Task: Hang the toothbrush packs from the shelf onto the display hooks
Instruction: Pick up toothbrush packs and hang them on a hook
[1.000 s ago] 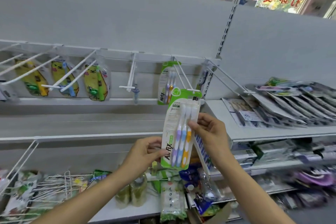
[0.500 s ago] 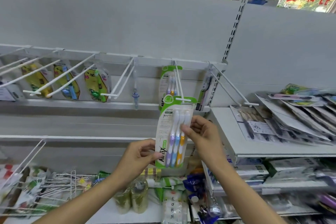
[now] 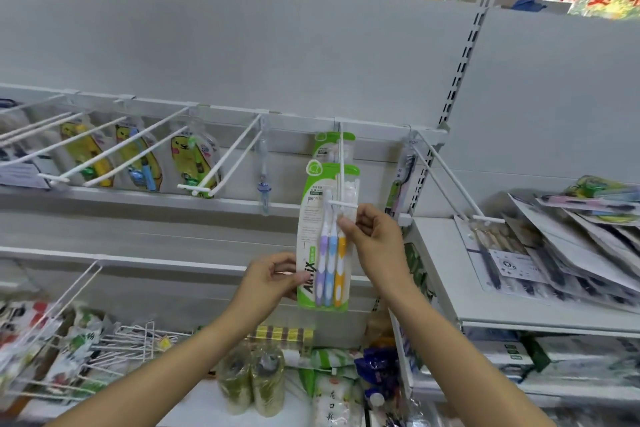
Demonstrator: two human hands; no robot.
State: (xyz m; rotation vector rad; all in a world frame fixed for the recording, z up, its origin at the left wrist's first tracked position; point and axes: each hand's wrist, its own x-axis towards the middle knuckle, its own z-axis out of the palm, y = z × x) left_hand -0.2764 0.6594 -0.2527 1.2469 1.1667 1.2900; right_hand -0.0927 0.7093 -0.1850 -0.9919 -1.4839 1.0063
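A green and white toothbrush pack (image 3: 327, 243) with purple, blue and yellow brushes hangs upright in front of the white display hook (image 3: 341, 180). The hook's front crossbar lies across the pack's upper part. My left hand (image 3: 273, 279) pinches the pack's lower left edge. My right hand (image 3: 372, 239) grips its right side just below the crossbar. Behind it, a second identical pack (image 3: 332, 147) hangs at the back of the same hook. More toothbrush packs (image 3: 568, 246) lie fanned on the white shelf (image 3: 450, 291) to the right.
To the left, several white hooks (image 3: 221, 156) carry yellow children's toothbrush packs (image 3: 194, 159). A single dark toothbrush pack (image 3: 401, 177) hangs by the slotted upright (image 3: 457, 80). Bottles and bags (image 3: 252, 378) stand on the lower shelf, wire hooks (image 3: 114, 340) at lower left.
Both hands have lifted the pack up and toward the hook; its top is now level with the hook's front crossbar instead of below it.
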